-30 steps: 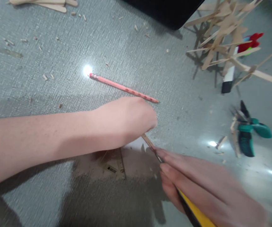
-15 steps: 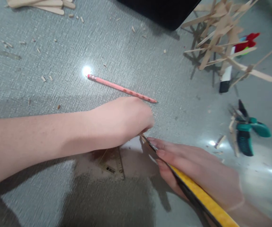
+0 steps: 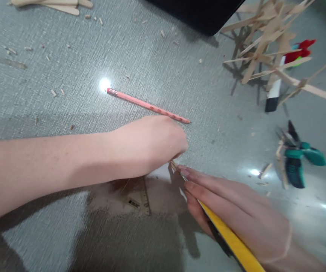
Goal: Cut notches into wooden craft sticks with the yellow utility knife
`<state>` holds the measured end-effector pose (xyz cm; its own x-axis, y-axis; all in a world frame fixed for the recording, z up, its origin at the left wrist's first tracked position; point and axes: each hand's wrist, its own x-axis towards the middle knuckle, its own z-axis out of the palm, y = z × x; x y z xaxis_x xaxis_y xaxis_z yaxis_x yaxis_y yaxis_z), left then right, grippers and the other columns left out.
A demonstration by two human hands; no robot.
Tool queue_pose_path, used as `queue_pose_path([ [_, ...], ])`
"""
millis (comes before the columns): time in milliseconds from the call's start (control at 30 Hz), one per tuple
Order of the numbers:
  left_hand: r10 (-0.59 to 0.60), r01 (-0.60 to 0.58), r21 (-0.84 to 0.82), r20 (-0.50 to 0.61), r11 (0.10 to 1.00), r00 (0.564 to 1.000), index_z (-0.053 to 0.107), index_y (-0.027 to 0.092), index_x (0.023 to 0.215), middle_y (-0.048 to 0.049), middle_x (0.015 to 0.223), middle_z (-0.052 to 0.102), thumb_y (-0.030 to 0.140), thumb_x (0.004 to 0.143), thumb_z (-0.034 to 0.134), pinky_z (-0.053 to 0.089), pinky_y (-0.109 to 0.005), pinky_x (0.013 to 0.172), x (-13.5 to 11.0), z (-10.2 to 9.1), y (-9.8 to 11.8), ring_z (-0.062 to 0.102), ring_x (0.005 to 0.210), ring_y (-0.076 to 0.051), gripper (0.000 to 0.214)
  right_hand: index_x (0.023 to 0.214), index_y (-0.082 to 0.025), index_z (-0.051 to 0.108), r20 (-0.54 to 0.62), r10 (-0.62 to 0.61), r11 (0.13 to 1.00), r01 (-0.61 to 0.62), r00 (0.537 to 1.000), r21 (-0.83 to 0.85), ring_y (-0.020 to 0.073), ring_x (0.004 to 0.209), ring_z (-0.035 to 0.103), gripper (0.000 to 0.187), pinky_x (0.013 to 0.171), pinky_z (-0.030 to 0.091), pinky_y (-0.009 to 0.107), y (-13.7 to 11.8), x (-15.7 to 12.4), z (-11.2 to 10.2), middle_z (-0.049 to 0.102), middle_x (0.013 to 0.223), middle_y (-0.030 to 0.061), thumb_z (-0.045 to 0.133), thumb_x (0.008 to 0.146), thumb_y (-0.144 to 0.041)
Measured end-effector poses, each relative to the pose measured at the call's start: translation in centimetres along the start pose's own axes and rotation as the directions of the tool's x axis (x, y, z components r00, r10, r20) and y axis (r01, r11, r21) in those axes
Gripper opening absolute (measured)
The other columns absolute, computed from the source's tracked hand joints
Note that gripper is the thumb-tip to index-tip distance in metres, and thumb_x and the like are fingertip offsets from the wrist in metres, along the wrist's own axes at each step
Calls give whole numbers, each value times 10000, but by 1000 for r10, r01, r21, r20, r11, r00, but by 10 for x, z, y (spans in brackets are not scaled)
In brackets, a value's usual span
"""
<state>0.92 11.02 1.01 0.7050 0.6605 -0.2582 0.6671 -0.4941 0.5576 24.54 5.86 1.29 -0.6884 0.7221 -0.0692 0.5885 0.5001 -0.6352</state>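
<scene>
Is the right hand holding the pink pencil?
No, the pencil lies on the table, and the right hand holds a yellow tool.

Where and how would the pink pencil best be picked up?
Probably by the middle of the barrel, coming from above and the far side. The pink pencil lies flat on the table, long and thin, so a pinch across its length suits it. Its pointed end lies close beside the left hand, which crowds the near side there.
</scene>
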Motion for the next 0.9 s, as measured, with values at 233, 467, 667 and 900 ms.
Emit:
queue_pose_path([
  [233,20,-20,12,-11,1000,1000,688,166,671,-7,757,731,-30,726,634,422,-250,662,2,2,-2,654,798,-160,211,1258,-359,646,-25,-181,957,170,983,-235,257,952,793,408,727,692,331,3,-1,-11,794,1143,9,661,897,-167],
  [467,25,-25,16,-1,1000,1000,713,167,692,-14,785,739,-32,718,625,427,-261,662,2,2,-1,669,822,-175,219,1266,-274,616,32,-297,940,298,954,-164,276,977,788,409,794,697,335,5,6,-7,807,1089,52,606,900,-93],
  [667,19,-20,44,22,999,1000,721,179,722,-7,796,747,-23,742,615,425,-260,653,2,-2,1,676,821,-172,229,1258,-241,633,27,-299,936,299,954,-189,273,995,786,407,807,689,313,3,3,-7,802,1110,83,628,888,-70],
  [900,46,-44,28,-74,999,996,673,176,631,8,684,703,-57,671,579,424,-258,645,3,2,-1,662,756,-165,254,1212,-256,679,10,-268,938,263,963,-225,243,944,796,361,755,684,278,-3,2,-6,787,1171,69,635,902,-78],
])
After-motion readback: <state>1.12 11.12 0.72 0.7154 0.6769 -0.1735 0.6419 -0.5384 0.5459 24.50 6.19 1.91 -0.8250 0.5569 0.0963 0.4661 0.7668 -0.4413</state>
